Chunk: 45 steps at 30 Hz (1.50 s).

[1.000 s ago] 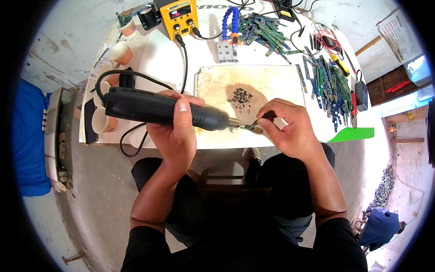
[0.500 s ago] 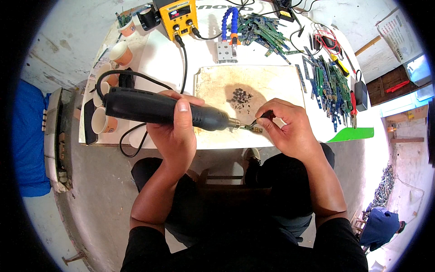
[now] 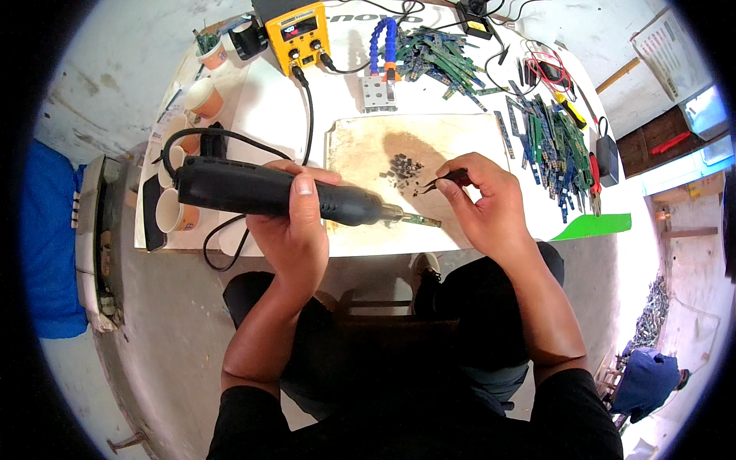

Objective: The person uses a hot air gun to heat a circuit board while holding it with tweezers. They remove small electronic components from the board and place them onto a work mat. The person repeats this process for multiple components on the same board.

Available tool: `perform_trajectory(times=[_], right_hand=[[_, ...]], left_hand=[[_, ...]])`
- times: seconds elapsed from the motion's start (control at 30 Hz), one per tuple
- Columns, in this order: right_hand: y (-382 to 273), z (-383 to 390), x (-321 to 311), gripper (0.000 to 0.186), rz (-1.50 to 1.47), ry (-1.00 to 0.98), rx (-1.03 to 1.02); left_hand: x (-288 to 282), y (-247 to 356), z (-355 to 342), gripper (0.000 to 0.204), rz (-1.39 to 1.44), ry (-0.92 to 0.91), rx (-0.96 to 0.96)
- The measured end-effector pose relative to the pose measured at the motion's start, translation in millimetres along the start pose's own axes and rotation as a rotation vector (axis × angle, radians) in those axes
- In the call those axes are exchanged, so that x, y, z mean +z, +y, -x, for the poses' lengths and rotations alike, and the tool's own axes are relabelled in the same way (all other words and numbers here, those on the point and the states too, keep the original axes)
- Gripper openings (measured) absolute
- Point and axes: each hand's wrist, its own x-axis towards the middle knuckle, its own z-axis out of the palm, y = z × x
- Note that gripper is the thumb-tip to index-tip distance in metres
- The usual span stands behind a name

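My left hand (image 3: pixel 297 218) is wrapped round a black hot air gun (image 3: pixel 238 188), held level with its metal nozzle pointing right. Just past the nozzle, a narrow circuit board strip (image 3: pixel 426 221) lies near the front edge of a stained tan board (image 3: pixel 356 142). Black tweezers (image 3: pixel 452 177) are pinched in my right hand (image 3: pixel 489 205). Their tips sit over the tan board, beside a small heap of dark chips (image 3: pixel 404 167) and apart from the strip. Whether the tips grip a tiny part is too small to tell.
Circuit strips lie in a back pile (image 3: pixel 445 57) and a right pile (image 3: pixel 556 142). A yellow hot air station (image 3: pixel 297 34) stands behind, its cable (image 3: pixel 310 115) running forward. Paper cups (image 3: pixel 176 211) line the left edge. Red-handled pliers (image 3: pixel 595 180) lie far right. Another person (image 3: pixel 648 383) sits off right.
The tweezers have moved from the circuit strip up toward the chip heap with my right hand. My left hand and the hot air gun have barely shifted.
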Motion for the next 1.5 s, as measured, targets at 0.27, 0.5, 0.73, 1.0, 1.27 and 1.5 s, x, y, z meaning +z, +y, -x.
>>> perform_trajectory(times=[0.27, 0.5, 0.73, 1.0, 1.27, 1.5], right_hand=[[3, 2, -8, 0.01, -0.073, -0.076, 0.086], [8, 4, 2, 0.01, -0.113, -0.014, 0.235], [8, 5, -11, 0.008, -0.187, -0.07, 0.211], [-4, 40, -19, 0.006, -0.071, -0.067, 0.033], [-2, 44, -11, 0.005, -0.125, -0.068, 0.135], [0, 44, -9, 0.007, -0.145, -0.022, 0.132]], left_hand=[[1, -1, 0, 0.025, 0.008, 0.021, 0.001], [3, -2, 0, 0.025, 0.014, 0.028, 0.0], [1, -1, 0, 0.026, -0.021, 0.009, 0.002], [5, 1, 0, 0.029, -0.001, 0.016, -0.037], [8, 2, -1, 0.029, 0.032, 0.011, -0.053], [4, 0, 0, 0.028, 0.014, 0.008, -0.044]])
